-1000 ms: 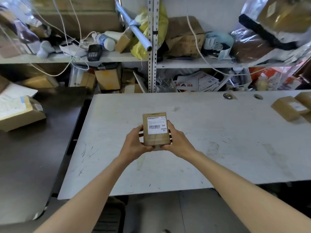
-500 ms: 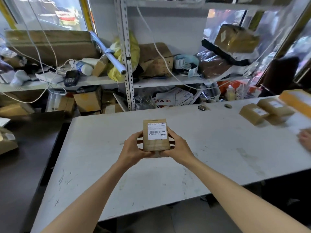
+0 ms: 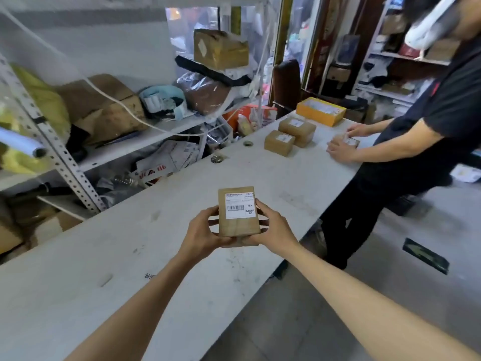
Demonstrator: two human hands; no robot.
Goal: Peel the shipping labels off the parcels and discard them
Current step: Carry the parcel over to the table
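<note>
I am holding a small brown taped cardboard parcel [image 3: 238, 226] upright above the near edge of the scuffed white worktable [image 3: 145, 259]. My left hand [image 3: 201, 230] is gripping its left side and my right hand [image 3: 273, 227] its right side, fingers curling underneath. Its white barcode shipping label [image 3: 239, 205] is facing me, lying flat on the upper half. Two more brown labelled parcels [image 3: 279, 143] are sitting together at the table's far end, where a person in a black shirt [image 3: 442, 108] is handling another small parcel [image 3: 350, 142].
</note>
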